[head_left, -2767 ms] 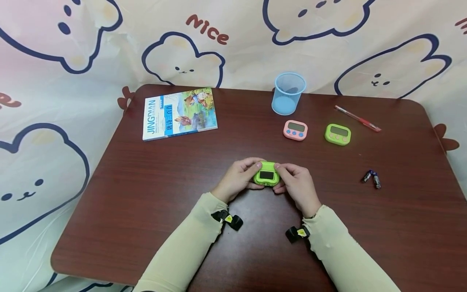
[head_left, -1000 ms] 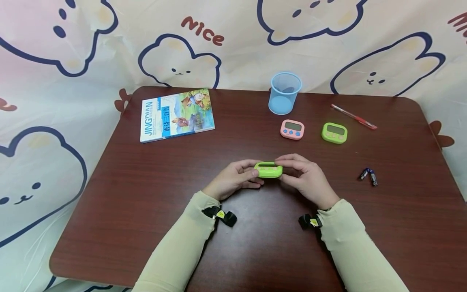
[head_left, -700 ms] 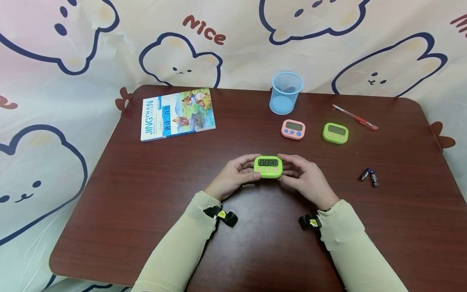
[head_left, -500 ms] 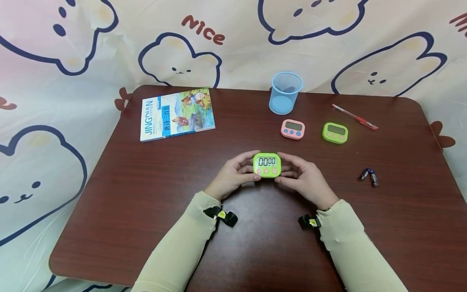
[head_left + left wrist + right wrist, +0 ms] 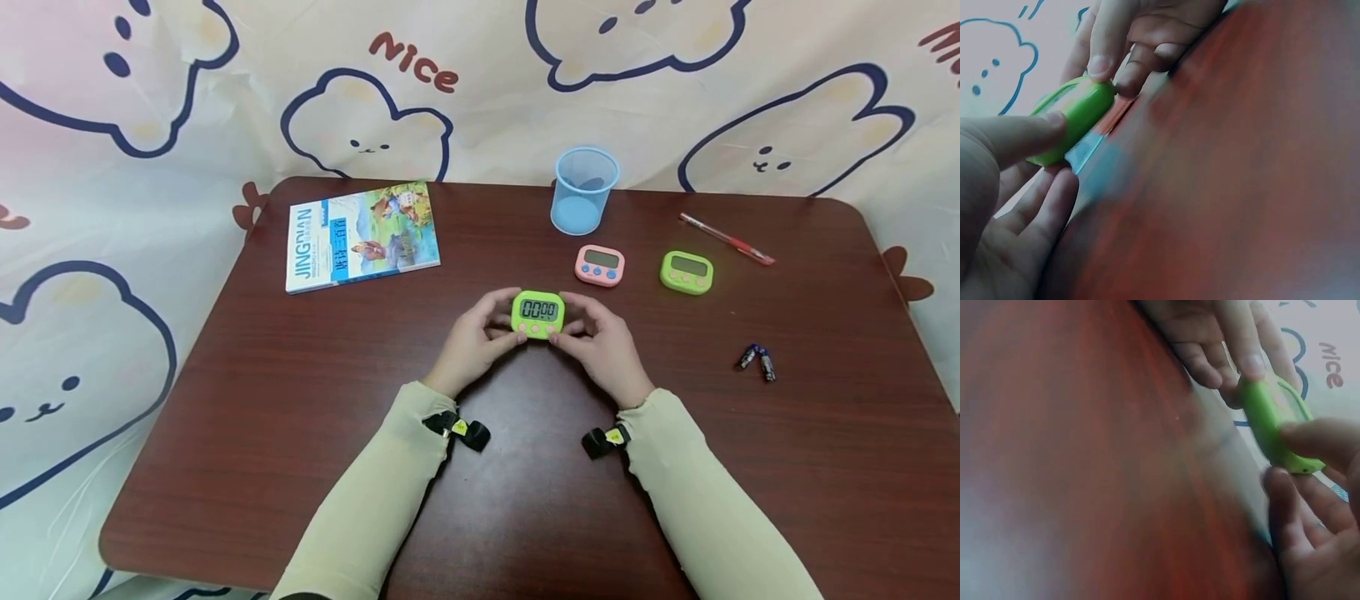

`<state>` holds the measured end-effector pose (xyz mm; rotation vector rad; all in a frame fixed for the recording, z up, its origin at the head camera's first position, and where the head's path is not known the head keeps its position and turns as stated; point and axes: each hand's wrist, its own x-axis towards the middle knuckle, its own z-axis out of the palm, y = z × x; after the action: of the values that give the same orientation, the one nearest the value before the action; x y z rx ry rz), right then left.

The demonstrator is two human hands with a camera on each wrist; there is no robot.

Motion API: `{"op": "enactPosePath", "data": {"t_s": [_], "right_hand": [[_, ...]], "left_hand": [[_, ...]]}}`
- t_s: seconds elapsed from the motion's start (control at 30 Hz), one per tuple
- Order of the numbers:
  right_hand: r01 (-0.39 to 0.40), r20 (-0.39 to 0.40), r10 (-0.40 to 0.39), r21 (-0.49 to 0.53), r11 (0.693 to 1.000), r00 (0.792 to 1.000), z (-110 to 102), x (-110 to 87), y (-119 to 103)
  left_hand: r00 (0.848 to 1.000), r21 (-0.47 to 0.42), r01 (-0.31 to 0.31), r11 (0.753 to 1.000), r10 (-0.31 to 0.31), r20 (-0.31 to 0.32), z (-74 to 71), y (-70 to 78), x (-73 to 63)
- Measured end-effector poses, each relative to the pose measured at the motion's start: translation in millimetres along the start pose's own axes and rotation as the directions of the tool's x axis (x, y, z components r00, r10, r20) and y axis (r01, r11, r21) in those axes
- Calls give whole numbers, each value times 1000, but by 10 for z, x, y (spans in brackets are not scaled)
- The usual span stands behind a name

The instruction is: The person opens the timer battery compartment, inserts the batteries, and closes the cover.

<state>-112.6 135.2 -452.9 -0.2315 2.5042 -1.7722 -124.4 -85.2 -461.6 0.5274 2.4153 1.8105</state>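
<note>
Left hand [image 5: 472, 346] and right hand [image 5: 606, 350], fingers [image 5: 499, 297] part-curled, pinch timer [image 5: 537, 314] by both ends, short of far edge of worktop [image 5: 322, 400].

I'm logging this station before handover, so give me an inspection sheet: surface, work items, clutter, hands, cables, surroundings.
Surface: dark brown table, wood-grained.
Work items: lime-green timer, held, display showing zeros.
Clutter: book, blue cup, pink timer, second green timer, red pen, two batteries.
Hands: left hand grips the held timer's left side, right hand its right.
Cables: nothing seen.
Surroundings: cartoon-printed sheet behind the table.
</note>
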Motion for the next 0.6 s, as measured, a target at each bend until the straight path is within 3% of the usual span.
{"op": "enactPosePath", "data": {"t_s": [0.1,0.33,0.6], "right_hand": [[-14,-33,13,-38,999,999,47,152,16],[-68,-11,67,-77,995,998,159,585,20],[-85,-15,83,-139,987,996,314,957,-87]], "left_hand": [[1000,112,9,994,-6,-27,-45,-35,104],[992,182,112,977,-99,-79,-176,-111,320],[981,330,153,931,-102,-165,-351,-186,566]]}}
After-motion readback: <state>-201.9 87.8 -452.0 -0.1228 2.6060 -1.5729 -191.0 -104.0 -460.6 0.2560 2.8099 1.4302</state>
